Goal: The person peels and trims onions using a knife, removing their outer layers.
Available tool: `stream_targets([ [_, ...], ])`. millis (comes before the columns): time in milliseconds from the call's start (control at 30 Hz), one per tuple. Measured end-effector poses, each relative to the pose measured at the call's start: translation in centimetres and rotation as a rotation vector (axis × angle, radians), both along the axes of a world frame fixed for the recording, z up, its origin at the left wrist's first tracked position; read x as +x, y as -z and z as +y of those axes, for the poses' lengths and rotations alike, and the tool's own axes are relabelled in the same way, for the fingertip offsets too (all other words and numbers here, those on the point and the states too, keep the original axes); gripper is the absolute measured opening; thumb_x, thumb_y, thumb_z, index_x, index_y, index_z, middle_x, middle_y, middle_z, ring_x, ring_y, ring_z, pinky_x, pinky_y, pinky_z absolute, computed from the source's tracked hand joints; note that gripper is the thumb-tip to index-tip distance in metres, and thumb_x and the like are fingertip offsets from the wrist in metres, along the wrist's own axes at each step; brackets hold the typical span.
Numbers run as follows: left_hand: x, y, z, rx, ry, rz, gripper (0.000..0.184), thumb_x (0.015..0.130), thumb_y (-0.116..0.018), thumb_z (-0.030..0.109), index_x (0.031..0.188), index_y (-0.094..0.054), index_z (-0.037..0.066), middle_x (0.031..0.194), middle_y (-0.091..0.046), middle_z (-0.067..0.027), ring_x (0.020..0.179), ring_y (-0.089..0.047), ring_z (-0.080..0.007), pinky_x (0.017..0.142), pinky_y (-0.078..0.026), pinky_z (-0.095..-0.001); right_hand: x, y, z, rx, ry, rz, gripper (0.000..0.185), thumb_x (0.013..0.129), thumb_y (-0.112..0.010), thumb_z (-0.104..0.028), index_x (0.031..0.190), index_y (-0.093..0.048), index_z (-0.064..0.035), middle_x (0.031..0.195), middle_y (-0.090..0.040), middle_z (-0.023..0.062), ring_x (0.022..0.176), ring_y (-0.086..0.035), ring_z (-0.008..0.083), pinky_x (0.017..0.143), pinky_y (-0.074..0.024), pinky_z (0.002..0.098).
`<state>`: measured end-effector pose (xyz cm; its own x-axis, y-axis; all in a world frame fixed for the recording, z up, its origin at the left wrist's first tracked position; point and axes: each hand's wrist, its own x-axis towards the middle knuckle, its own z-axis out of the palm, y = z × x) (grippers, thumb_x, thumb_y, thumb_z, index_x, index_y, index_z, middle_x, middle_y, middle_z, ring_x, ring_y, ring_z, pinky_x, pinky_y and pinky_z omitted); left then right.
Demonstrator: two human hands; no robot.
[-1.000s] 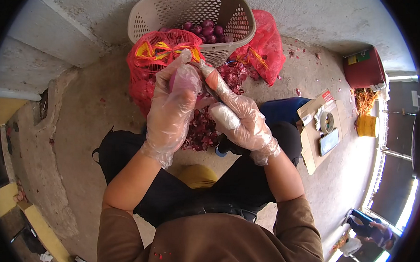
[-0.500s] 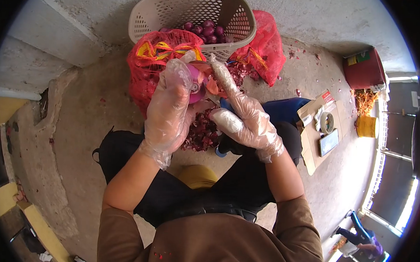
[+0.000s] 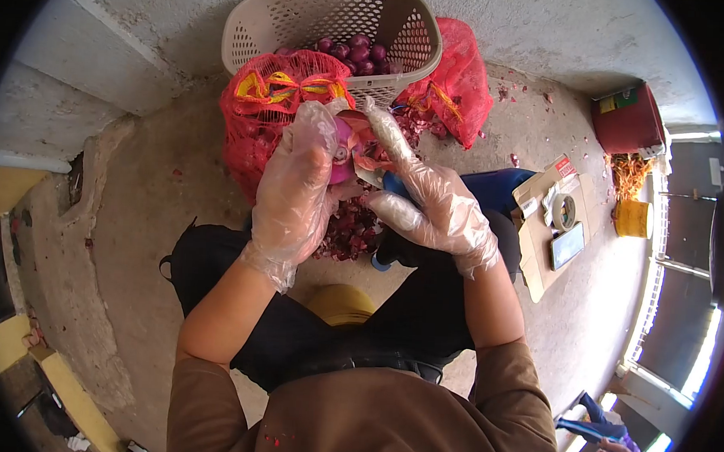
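Red onion (image 3: 344, 149) sat just above the centre of the frame, gripped in the left hand (image 3: 295, 187), which I recorded as closed about the bulb's left side in a clear plastic glove. Loose skin (image 3: 373, 157) hung off the bulb's right side, partly parted from it. I noted the right hand (image 3: 443, 213), likewise gloved, right of centre, its thumb and forefinger spread apart; its remaining fingers were hidden, and a blue item (image 3: 394, 184) showed in the gap, so from my remote station I could not tell whether that hand grasped anything. I judged the step in hand to be stripping the outer skin, and only partly done. In my assessment the next move called for a steady left hold while the right thumb and forefinger closed on the loose skin and drew it clear without bruising the flesh. Dark red peelings (image 3: 350, 225) lay on the floor beneath the hands. Above, at top centre, I logged a perforated basket (image 3: 254, 23) containing more onions (image 3: 359, 55), with one red net bag (image 3: 240, 144) before it and another net bag (image 3: 464, 101) at its right.
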<state>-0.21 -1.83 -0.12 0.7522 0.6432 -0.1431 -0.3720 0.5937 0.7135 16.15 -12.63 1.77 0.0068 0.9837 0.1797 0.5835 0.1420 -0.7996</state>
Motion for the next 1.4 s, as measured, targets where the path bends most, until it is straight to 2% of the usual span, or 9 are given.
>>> stream_targets([
  [200, 0.2, -0.8, 0.1, 0.009, 0.022, -0.009, 0.074, 0.086, -0.074, 0.05, 0.136, -0.042, 0.007, 0.117, -0.056, -0.0034, 0.104, -0.061, -0.0147, 0.085, -0.058, -0.0378, -0.2, -0.4, 0.2, -0.01, -0.047, -0.001, 0.069, 0.095, -0.061, -0.02, 0.156, -0.027, -0.0193, 0.124, -0.065, 0.0172, 0.106, -0.063, 0.0389, 0.088, -0.0542, 0.0401],
  [400, 0.0, -0.6, 0.7, 0.095, 0.095, -0.052, 0.068, 0.088, -0.072, 0.049, 0.133, -0.044, 0.006, 0.118, -0.056, -0.003, 0.106, -0.06, -0.0136, 0.087, -0.057, -0.0356, -0.5, -0.1, 0.2, 0.0, -0.009, 0.066, 0.057, 0.096, -0.06, -0.019, 0.15, -0.041, -0.0196, 0.124, -0.065, 0.0161, 0.106, -0.064, 0.0383, 0.088, -0.054, 0.0403],
  [667, -0.1, -0.7, -0.1, -0.012, 0.054, -0.018, 0.079, 0.088, -0.071, 0.049, 0.146, -0.036, 0.007, 0.129, -0.051, -0.005, 0.118, -0.054, -0.0165, 0.09, -0.056, -0.0384, -0.8, 0.5, 0.0, -0.005, -0.013, 0.253, 0.053, 0.098, -0.055, -0.014, 0.149, -0.041, -0.0086, 0.144, -0.052, 0.0143, 0.121, -0.061, 0.028, 0.099, -0.049, 0.0346],
  [800, -0.4, -0.1, 0.1, 0.044, 0.069, -0.031, 0.081, 0.09, -0.067, 0.052, 0.147, -0.034, 0.007, 0.133, -0.05, -0.0046, 0.121, -0.053, -0.0176, 0.091, -0.055, -0.0384, -0.7, 1.2, 0.3, 0.065, 0.034, 0.33, 0.052, 0.098, -0.055, -0.014, 0.148, -0.041, -0.0056, 0.146, -0.051, 0.0155, 0.125, -0.059, 0.0246, 0.101, -0.0469, 0.0333],
  [867, -0.4, -0.1, 0.1, 0.075, 0.059, -0.02, 0.08, 0.091, -0.066, 0.054, 0.147, -0.035, 0.007, 0.133, -0.051, -0.0039, 0.122, -0.053, -0.0173, 0.09, -0.054, -0.0368, -0.6, 1.1, 0.1, 0.03, 0.112, 0.405, 0.053, 0.099, -0.055, -0.014, 0.149, -0.041, -0.005, 0.144, -0.053, 0.0156, 0.117, -0.063, 0.022, 0.098, -0.0482, 0.032],
  [967, -0.5, -0.6, 0.2, 0.082, 0.046, 0.009, 0.08, 0.091, -0.064, 0.057, 0.146, -0.036, 0.007, 0.132, -0.054, -0.0036, 0.122, -0.053, -0.0159, 0.09, -0.052, -0.0341, -0.4, 0.8, -0.1, -0.066, 0.17, 0.514, 0.057, 0.098, -0.056, -0.016, 0.151, -0.037, -0.0049, 0.138, -0.058, 0.0093, 0.09, -0.062, 0.0145, 0.084, -0.0498, 0.0282],
  [1067, -0.3, -1.0, 0.4, 0.065, 0.061, -0.018, 0.079, 0.09, -0.064, 0.056, 0.145, -0.038, 0.006, 0.133, -0.055, -0.0052, 0.122, -0.053, -0.017, 0.094, -0.05, -0.0345, -0.3, 0.8, 0.2, 0.001, 0.123, 0.551, 0.07, 0.096, -0.059, -0.021, 0.156, -0.027, -0.0065, 0.125, -0.063, 0.0077, 0.077, -0.056, 0.0112, 0.073, -0.0491, 0.0266],
  [1200, -0.2, -1.3, 0.3, 0.077, 0.023, -0.015, 0.076, 0.09, -0.066, 0.054, 0.142, -0.041, 0.004, 0.134, -0.053, -0.0089, 0.122, -0.053, -0.0219, 0.101, -0.047, -0.0382, -0.5, 0.9, -0.2, -0.085, 0.113, 0.739, 0.086, 0.092, -0.063, -0.029, 0.159, -0.013, -0.0088, 0.112, -0.062, 0.0081, 0.071, -0.049, 0.0077, 0.065, -0.046, 0.0254],
  [1400, -0.1, -1.1, 0.5, 0.146, 0.122, -0.019, 0.082, 0.089, -0.068, 0.053, 0.146, -0.037, 0.003, 0.134, -0.052, -0.0098, 0.123, -0.053, -0.0233, 0.102, -0.047, -0.0415, -0.5, 0.3, -0.6, -0.196, 0.032, 0.846, 0.077, 0.094, -0.06, -0.024, 0.158, -0.019, -0.0104, 0.098, -0.059, 0.0005, 0.067, -0.046, 0.006, 0.06, -0.0417, 0.0235],
])
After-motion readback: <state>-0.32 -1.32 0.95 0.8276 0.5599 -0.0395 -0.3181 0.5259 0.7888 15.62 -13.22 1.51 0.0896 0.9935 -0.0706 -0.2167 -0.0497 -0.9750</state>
